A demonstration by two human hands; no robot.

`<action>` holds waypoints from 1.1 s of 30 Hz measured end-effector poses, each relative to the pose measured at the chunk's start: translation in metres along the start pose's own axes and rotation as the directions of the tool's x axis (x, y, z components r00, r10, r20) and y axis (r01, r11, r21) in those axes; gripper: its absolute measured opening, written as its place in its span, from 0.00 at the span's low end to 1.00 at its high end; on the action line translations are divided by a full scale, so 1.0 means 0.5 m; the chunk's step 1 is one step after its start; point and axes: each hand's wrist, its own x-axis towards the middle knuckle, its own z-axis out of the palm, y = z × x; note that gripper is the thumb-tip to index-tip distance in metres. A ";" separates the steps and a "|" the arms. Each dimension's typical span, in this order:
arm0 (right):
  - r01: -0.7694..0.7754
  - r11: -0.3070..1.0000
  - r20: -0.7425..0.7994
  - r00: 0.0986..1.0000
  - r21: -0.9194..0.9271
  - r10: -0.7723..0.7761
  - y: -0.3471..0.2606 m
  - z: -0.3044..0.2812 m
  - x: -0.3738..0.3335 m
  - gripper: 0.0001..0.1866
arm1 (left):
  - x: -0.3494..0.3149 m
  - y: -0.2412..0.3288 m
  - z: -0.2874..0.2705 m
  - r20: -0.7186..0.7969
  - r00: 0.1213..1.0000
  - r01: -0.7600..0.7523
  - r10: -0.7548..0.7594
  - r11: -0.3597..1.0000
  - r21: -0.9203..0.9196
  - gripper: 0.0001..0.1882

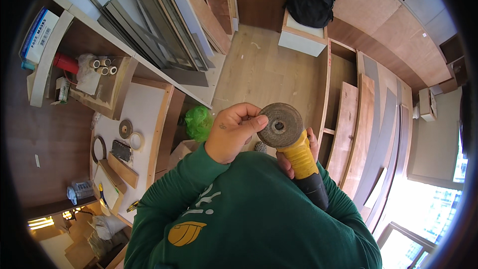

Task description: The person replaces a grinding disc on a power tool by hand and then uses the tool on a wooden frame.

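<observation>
Yellow angle grinder (302, 159) gripped in the right hand (313, 145), the left hand (230, 132) pinched its abrasive disc (288, 135), risking cuts from accidental starting.

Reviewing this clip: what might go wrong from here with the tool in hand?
1. The bare left grip touches the edge of the disc; if the grinder started, it could be cut. Whether there is power cannot be told.
2. How the disc is fastened at its centre is too small to tell; if loose, it might slip off.
3. The right grip holds the grinder close to the green sweatshirt, so fabric might catch if the disc spun.
</observation>
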 end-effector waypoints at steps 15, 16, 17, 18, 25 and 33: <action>-0.007 1.000 0.072 0.997 0.020 0.006 -0.041 -0.032 -0.056 0.47 | 0.025 -0.063 0.053 -0.101 0.992 0.068 -0.077 0.994 -0.081 0.09; -0.007 1.000 0.078 0.997 0.018 0.005 -0.042 -0.034 -0.059 0.48 | 0.027 -0.066 0.056 -0.103 0.993 0.057 -0.062 0.997 -0.055 0.09; -0.005 1.000 0.078 0.997 0.020 0.004 -0.043 -0.034 -0.060 0.48 | 0.029 -0.069 0.057 -0.107 0.993 0.044 -0.047 0.999 -0.030 0.09; -0.004 1.000 0.079 0.997 0.022 0.002 -0.044 -0.034 -0.062 0.48 | 0.031 -0.070 0.059 -0.110 0.993 0.031 -0.031 1.000 -0.004 0.09; -0.009 0.987 0.180 0.983 0.162 -0.021 -0.044 -0.038 -0.064 0.49 | 0.051 -0.064 0.091 -0.124 0.980 -0.117 0.153 0.959 0.260 0.10; 0.011 0.984 0.147 0.988 0.179 -0.037 -0.042 -0.044 -0.070 0.50 | 0.043 -0.077 0.085 -0.139 0.980 -0.099 0.143 0.953 0.285 0.09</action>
